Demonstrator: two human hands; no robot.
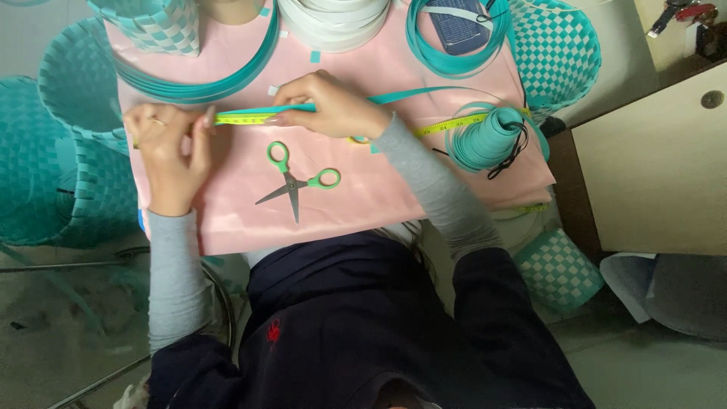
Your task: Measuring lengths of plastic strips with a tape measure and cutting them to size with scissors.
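Flat teal strap [424, 92], hands pinching.

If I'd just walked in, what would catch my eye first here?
Most likely the two hands at the middle of the pink cloth: the left hand and right hand press a teal strip against a yellow tape measure. Just below them lie green-handled scissors, blades open. Teal and white woven baskets crowd the table's edges, with a teal strip coil on the right.
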